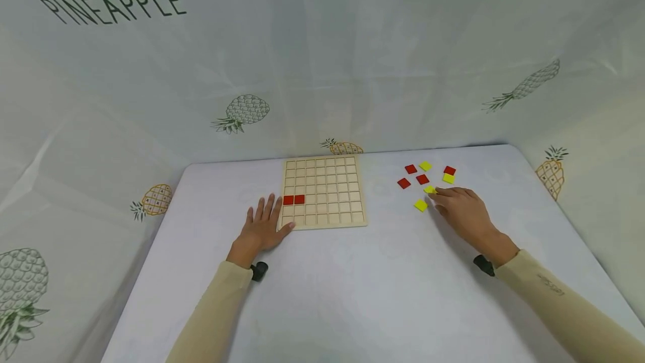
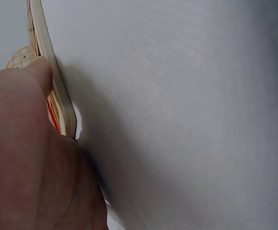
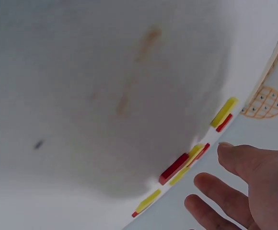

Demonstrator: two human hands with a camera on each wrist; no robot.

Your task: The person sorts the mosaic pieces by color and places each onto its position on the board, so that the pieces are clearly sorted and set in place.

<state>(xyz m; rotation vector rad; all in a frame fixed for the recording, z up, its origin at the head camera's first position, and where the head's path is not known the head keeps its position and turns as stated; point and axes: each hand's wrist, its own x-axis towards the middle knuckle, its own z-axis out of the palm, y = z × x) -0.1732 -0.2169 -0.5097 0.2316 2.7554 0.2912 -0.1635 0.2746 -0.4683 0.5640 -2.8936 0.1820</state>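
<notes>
My left hand [image 1: 259,232] lies with spread fingers at the left side of a pale wooden grid board [image 1: 335,218]. Its thumb touches the board's edge near the front left corner, as the left wrist view also shows. Two red square tiles [image 1: 299,199] sit side by side in the grid at the left. Over the loose tiles, my right hand [image 1: 461,212] reaches down, its fingertips by a yellow tile [image 1: 429,189]. In the right wrist view the thumb and fingers stand apart, with no tile visible between them.
Around the right hand lie several loose tiles, among them a red tile [image 1: 404,183], a yellow tile [image 1: 420,205] and a red tile touching a yellow one [image 1: 448,178]. A pineapple-print sheet [image 1: 312,71] hangs behind the white table [image 1: 342,290].
</notes>
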